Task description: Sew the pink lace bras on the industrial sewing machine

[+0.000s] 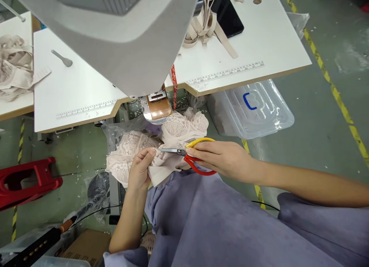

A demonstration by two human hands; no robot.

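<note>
My right hand [223, 159] is closed on a pair of scissors [198, 170] with one yellow and one red handle. The blades point left, and their tips reach the fingertips of my left hand [142, 167]. Thumb and forefinger of that hand pinch the edge of a pale pink lace bra [181, 128]. Its cups and bands lie bunched over my lap, just below the sewing machine's plate [157, 109]. Whether the blades are fully closed, and what exactly lies at their tips, is too small to tell.
A white sewing machine head [121, 40] looms above the white table [276, 40]. Beige straps [201, 28] and a black phone [226, 17] lie on it. A lidded clear plastic box [271, 113] stands below right; a red stool [29, 182] is at left.
</note>
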